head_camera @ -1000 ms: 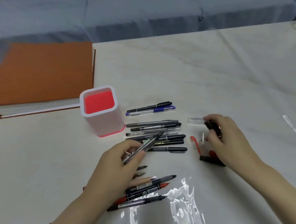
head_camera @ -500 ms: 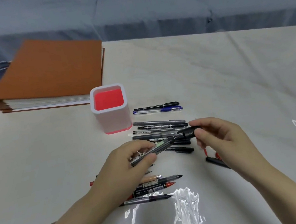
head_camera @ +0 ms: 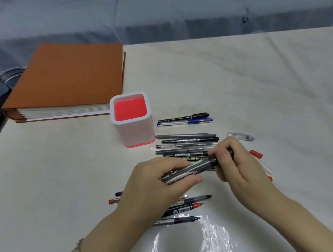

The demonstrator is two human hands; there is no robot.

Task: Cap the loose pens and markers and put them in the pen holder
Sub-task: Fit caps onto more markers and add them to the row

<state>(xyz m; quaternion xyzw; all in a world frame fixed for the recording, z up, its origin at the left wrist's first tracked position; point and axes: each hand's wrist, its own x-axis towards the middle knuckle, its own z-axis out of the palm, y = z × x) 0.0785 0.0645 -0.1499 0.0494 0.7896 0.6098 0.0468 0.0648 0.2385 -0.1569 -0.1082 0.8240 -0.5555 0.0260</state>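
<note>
My left hand (head_camera: 157, 185) grips the barrel of a grey pen (head_camera: 194, 169) that lies slanted above the table. My right hand (head_camera: 233, 164) pinches the black cap (head_camera: 215, 158) sitting on that pen's tip end. The white pen holder (head_camera: 133, 132) with a red inside stands upright behind and left of my hands. A row of capped pens (head_camera: 186, 140) lies right of the holder, with a black and a blue pen (head_camera: 184, 122) further back. Uncapped pens (head_camera: 189, 207) lie under my left wrist. A clear cap (head_camera: 240, 136) and a red cap (head_camera: 256, 154) rest on the table near my right hand.
A thick orange binder (head_camera: 65, 78) lies at the table's back left, close behind the holder. A blue-grey sofa (head_camera: 171, 11) runs along the far edge. The glossy table surface (head_camera: 279, 86) reflects light near me.
My right hand has brought the black cap onto the tip of the grey pen in my left hand; one second ago it was picking that cap up from the table on the right.
</note>
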